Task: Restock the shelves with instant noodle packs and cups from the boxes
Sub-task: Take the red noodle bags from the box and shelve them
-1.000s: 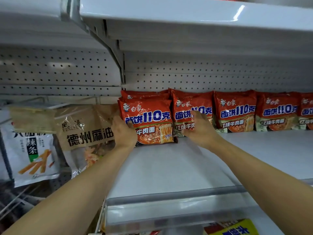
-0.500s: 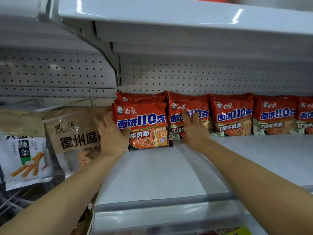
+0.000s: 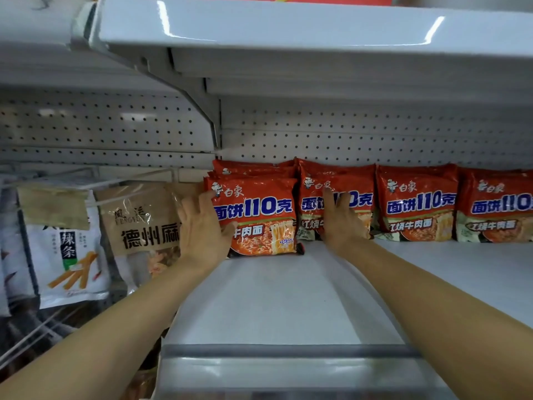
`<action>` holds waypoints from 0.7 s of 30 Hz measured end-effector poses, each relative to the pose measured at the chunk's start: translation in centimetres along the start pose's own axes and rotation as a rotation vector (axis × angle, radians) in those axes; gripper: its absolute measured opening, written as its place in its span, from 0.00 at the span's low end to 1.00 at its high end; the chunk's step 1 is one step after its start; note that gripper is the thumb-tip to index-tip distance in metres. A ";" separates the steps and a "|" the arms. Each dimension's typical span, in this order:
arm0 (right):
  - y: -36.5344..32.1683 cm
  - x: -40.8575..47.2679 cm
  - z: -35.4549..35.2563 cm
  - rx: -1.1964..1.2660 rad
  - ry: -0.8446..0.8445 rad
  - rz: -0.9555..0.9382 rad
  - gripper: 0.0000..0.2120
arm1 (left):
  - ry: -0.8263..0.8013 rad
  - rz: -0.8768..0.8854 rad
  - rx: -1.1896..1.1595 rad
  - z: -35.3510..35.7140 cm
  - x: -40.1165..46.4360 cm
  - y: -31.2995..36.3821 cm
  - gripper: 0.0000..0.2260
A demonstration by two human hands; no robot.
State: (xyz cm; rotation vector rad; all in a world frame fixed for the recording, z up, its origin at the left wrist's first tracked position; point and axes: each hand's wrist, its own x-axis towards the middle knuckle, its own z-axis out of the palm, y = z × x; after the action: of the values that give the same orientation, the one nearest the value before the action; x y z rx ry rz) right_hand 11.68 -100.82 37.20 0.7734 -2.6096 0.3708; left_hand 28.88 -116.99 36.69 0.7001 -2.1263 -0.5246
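Note:
Red instant noodle packs stand in a row along the back of the white shelf (image 3: pixel 288 298). The leftmost noodle pack (image 3: pixel 259 215) stands in front of others at the shelf's left end. My left hand (image 3: pixel 202 229) lies against its left edge with fingers spread and straight. My right hand (image 3: pixel 340 223) presses flat on the second noodle pack (image 3: pixel 354 194) beside it, fingers straight. Two more noodle packs (image 3: pixel 418 203) continue to the right.
Hanging snack bags (image 3: pixel 138 223) and a white snack bag (image 3: pixel 69 255) fill the bay to the left on wire hooks. An upper shelf (image 3: pixel 288 33) overhangs close above. A clear plastic lip (image 3: pixel 288 368) runs along the shelf's front edge.
Both hands have stayed on the left two packs, the fingers straightening and spreading. The leftmost pack has been pushed slightly back and upright. The view has shifted a little.

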 end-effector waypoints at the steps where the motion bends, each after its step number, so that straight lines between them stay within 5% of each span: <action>1: 0.0 -0.2 -0.2 0.016 -0.013 0.006 0.43 | -0.010 0.010 0.012 -0.1 -0.1 0.0 0.30; 10: 1.0 -4.6 -5.0 0.073 -0.057 -0.044 0.37 | -0.112 0.203 0.112 -1.0 -1.5 2.4 0.32; 21: 7.8 -12.6 -10.5 -0.043 -0.086 0.095 0.40 | -0.488 0.428 0.073 3.2 -6.1 12.9 0.32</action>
State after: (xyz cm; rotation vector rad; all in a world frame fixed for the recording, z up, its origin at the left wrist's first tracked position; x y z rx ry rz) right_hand 20.02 -84.95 39.97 0.6671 -2.7324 0.3132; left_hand 25.59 -102.96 38.81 0.1405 -2.6655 -0.4085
